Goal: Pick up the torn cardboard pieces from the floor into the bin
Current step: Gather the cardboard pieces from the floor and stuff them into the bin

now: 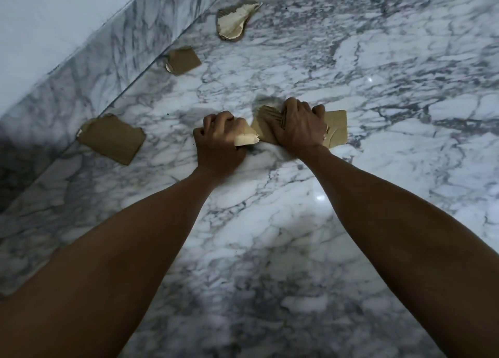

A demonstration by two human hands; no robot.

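Cardboard scraps lie scattered over the marble floor (351,222); both hands are down among them. The left hand (218,139) has its fingers curled round a small pale scrap (246,139), whose torn white edge pokes out beside the thumb; the right hand (297,126) grips a larger brown piece (337,126), fingers curled over its ribbed torn edge while the rest lies flat on the floor. Three more pieces wait untouched along the marble skirting (89,68): a flat brown piece (112,139) nearest, a smaller square piece (183,60) further on, and a curled, peeled piece (235,21) furthest off. No bin shows in this view.

These should handle as light, dry, fairly stiff stuff; corrugated board bends along its flutes but will not shatter, so a firm squeeze is safe. Flat pieces on polished marble will likely slide rather than lift; better to hook a raised or torn edge with the fingertips, or pin one edge and peel up. The curled piece offers an easy lip; its loose facing layer may tear away if pulled alone.
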